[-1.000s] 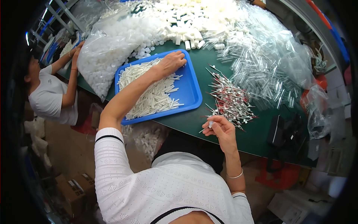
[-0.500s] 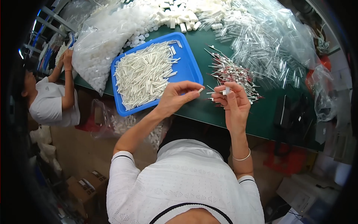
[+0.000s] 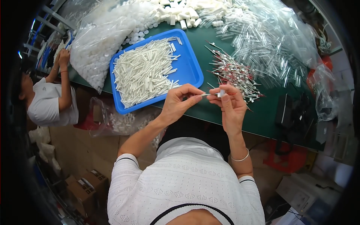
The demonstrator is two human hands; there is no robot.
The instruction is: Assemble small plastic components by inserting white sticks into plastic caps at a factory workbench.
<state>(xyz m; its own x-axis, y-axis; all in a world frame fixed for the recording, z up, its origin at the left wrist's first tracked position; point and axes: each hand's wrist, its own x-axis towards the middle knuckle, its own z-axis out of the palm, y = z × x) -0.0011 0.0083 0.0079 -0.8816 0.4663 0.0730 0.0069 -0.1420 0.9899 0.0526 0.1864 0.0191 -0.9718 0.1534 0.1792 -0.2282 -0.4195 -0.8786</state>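
My left hand pinches a thin white stick between thumb and fingertips. Close beside it, my right hand is closed on a small white plastic piece. The stick's far end points at the fingers of my right hand; whether the two pieces touch I cannot tell. To the left lies a blue tray heaped with short white sticks. Just beyond my right hand is a pile of thin white-and-red parts with wire-like ends.
Clear tubes spill from a plastic bag at the far right. White foam-like cylinders and a bag of white round pieces line the back. A black device stands at right. A co-worker works at far left.
Both hands have come together: the left moved slightly right and the right moved left and a little down. The stick's end now reaches the right fingers.
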